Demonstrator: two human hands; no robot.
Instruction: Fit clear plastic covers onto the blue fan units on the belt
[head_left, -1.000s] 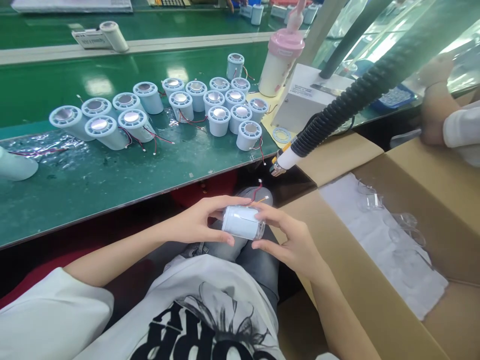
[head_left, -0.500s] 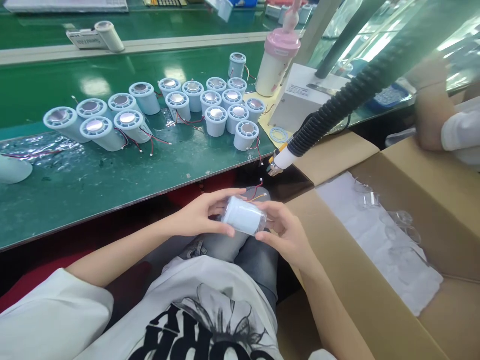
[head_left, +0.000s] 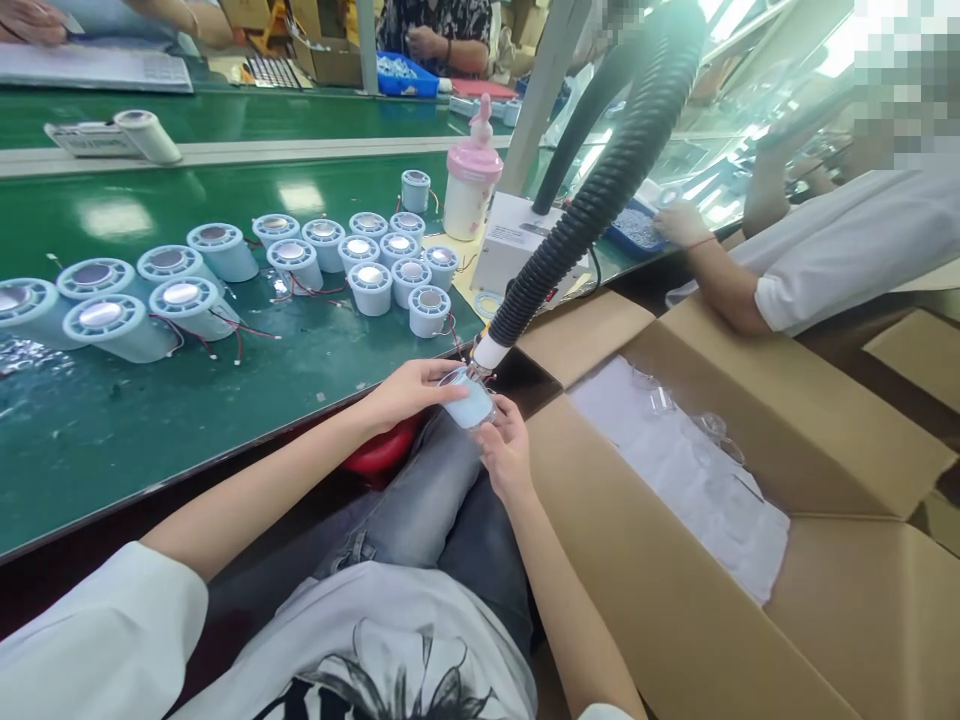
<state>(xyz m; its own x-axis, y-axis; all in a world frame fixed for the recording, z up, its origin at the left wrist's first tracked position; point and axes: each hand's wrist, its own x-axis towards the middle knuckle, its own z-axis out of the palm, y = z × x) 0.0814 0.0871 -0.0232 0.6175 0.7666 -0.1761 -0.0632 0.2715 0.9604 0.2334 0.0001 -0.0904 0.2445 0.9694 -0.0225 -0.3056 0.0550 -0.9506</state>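
Both my hands hold one small white cylinder (head_left: pixel 471 406) over my lap, just off the green table's edge. My left hand (head_left: pixel 409 392) grips it from the left and top. My right hand (head_left: pixel 506 445) pinches its lower right end. The cylinder's upper end sits right under the white nozzle (head_left: pixel 487 352) of a black ribbed hose (head_left: pixel 600 190). Several more white cylinders (head_left: pixel 371 285) with metal discs and red wires stand on the table.
An open cardboard box (head_left: pixel 697 590) at my right holds white paper and clear plastic cups (head_left: pixel 712 425). A pink-lidded bottle (head_left: pixel 469 190) and a white unit (head_left: pixel 514 255) stand on the green table (head_left: pixel 225 400). Another person's arm (head_left: pixel 720 280) reaches in at right.
My hands have lifted the cylinder up and forward to the hose nozzle. My head has tilted up, so more of the far table and the other people show.
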